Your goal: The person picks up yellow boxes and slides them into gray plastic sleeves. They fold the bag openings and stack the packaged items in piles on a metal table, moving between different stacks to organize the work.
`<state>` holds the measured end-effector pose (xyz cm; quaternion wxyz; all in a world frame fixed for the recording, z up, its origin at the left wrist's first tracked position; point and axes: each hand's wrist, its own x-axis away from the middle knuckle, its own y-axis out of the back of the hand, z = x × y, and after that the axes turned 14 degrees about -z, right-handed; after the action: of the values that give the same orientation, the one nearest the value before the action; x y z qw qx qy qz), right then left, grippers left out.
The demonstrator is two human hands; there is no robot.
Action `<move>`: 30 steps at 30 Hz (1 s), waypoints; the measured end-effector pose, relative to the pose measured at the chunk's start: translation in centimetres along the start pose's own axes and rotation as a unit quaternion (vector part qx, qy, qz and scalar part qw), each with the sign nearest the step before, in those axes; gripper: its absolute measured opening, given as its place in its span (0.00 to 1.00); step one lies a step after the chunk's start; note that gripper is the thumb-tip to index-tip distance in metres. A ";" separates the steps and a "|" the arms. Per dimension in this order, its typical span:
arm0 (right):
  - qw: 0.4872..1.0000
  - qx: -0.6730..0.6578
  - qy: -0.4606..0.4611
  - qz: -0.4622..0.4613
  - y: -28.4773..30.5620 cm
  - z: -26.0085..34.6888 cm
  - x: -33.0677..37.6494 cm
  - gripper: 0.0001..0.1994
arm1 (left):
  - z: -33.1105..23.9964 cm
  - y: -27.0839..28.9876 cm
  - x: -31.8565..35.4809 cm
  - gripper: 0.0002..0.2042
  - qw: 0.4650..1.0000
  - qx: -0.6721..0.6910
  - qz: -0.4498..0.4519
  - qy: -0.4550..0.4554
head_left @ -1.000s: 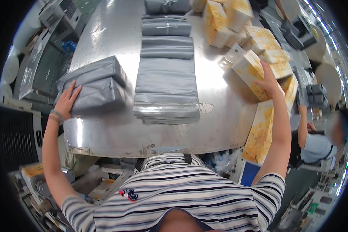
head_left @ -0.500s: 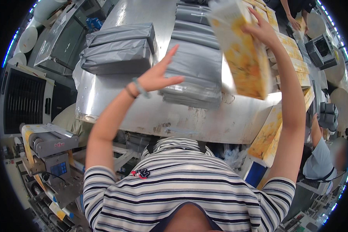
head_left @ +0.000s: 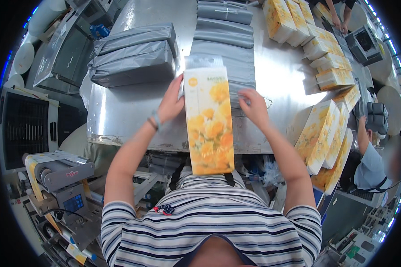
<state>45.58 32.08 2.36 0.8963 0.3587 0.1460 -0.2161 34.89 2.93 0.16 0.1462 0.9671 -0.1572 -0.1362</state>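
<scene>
A long white-and-yellow flower-print pack [head_left: 210, 120] with a clear plastic top end is in front of me, its lower end reaching past the table's near edge. My left hand [head_left: 170, 101] closes on its upper left side; some of its fingers are hidden at that edge. To the right of the pack is my right hand [head_left: 255, 109], with loosely curled fingers and a gap at the thumb. Nothing shows in it, and it is apart from the pack. Behind the pack, a row of grey plastic-wrapped bundles [head_left: 223, 33] runs up the metal table [head_left: 278, 66], partly covered by it.
Two stacked grey bundles [head_left: 131, 66] sit on the left. Several flower-print packs [head_left: 316, 131] lean at the right edge, with more [head_left: 327, 60] farther back. A printing machine [head_left: 62, 173] stands at lower left. A co-worker [head_left: 370, 164] is at right; another person's hands [head_left: 341, 22] show at far right.
The flower-print pack has come from the upper right to the middle. My left hand has closed on its side; my right hand has let go and moved down and left.
</scene>
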 end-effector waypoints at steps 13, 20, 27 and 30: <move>0.990 -0.013 0.051 -0.131 -0.2 -0.7 -2.9 0.06 | -2.4 -3.0 -6.9 0.05 0.911 -0.308 -0.051 -0.268; 0.983 -0.019 0.008 -0.184 -2.4 -1.1 -1.8 0.11 | -1.1 -3.9 -3.0 0.05 0.924 -0.225 -0.124 -0.284; 0.981 0.194 -0.016 -0.016 -2.0 -3.5 -8.0 0.30 | -0.7 -3.5 -8.5 0.06 0.938 -0.304 -0.080 -0.144; 0.961 0.225 -0.157 0.038 -3.2 -3.1 -9.0 0.24 | -0.2 -3.6 -9.8 0.07 0.945 -0.297 -0.054 -0.127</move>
<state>35.85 34.75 2.04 0.8119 0.5176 -0.0629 -0.2627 26.94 9.67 1.30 0.3984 0.8616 -0.0747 -0.3057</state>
